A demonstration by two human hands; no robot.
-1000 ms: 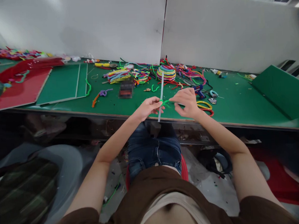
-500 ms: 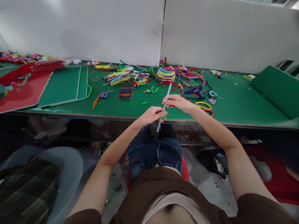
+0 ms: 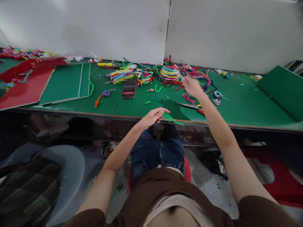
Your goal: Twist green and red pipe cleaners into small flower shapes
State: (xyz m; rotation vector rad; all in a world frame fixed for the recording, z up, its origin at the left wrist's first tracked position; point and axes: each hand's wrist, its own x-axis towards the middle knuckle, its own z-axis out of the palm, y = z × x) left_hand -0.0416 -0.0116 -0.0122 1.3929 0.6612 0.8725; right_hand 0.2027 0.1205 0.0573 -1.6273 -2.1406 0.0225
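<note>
And the left hand (image 3: 154,116) is at the front edge of the bench (image 3: 242,105), thumb and fingers pinched together on a green fuzzy stem (image 3: 177,122)! That stem pokes out from the fingertips to the right, its loose end slanting down across the bench's edge, just above the jeans (image 3: 157,152).

Over to the right hand (image 3: 192,87), a blur farther in over the bench, fingers pointing at the striped ball (image 3: 169,73) and very near it from where I stand. Something pale shows by the fingertips, but I can't tell whether that grip is clamped on it or spread apart.

Below that arm lie the scissors (image 3: 191,106), blades pointing left, the red handle partly behind the forearm, with a pink curled stem (image 3: 188,98) just beyond the blades. A short green piece (image 3: 147,102) sits beyond the left hand, and a bent green piece (image 3: 158,89) lies nearer the ball. Left of the ball, bundled coloured stems (image 3: 120,75); farther left and nearer the front edge, an orange-and-purple twist (image 3: 102,97)!
</note>
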